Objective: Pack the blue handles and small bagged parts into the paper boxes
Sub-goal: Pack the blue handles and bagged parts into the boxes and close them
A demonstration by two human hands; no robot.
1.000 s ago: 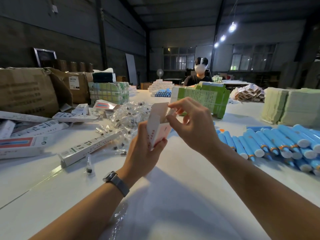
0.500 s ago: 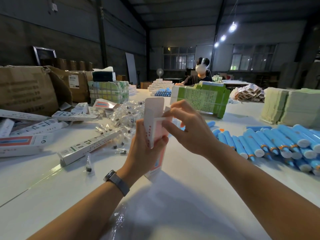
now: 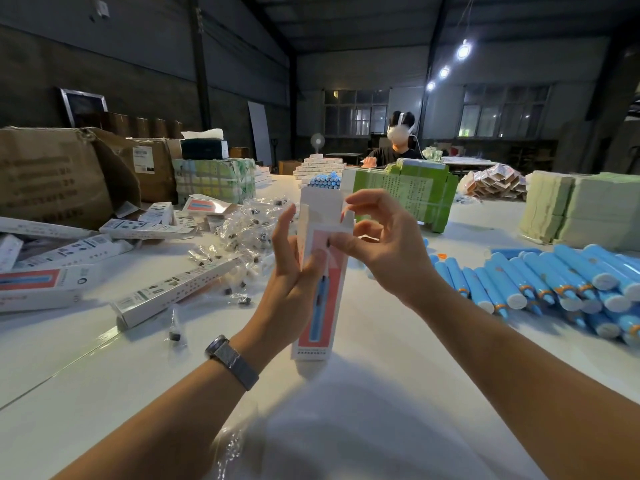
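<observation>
Head view, progress. I count several boxes (image 3: 166, 294) lying flat at desk (image 3: 104, 375) left; whether they are filled I cannot tell. Still loose: a heap of bagged parts (image 3: 249, 230) behind them, and a wide row of blue handles (image 3: 540, 282) at desk right. My judgement: early to middling, with most stock unpacked.

Head view, item in hand. One box (image 3: 320, 271) stands upright at centre, bottom end near the desk, top flaps open; nothing visible inside from here.

Left hand (image 3: 291, 271): fingers straight along the box's left face, thumb across its front, so it holds the box steady.

Right hand (image 3: 377, 244): thumb and forefinger pinch the box's right edge just below the open mouth; the other fingers curl loosely above the flap.

Handles lie well right of my right hand, bagged parts just beyond my left.

Step in hand, as I judge it: squaring the box open for loading.
</observation>
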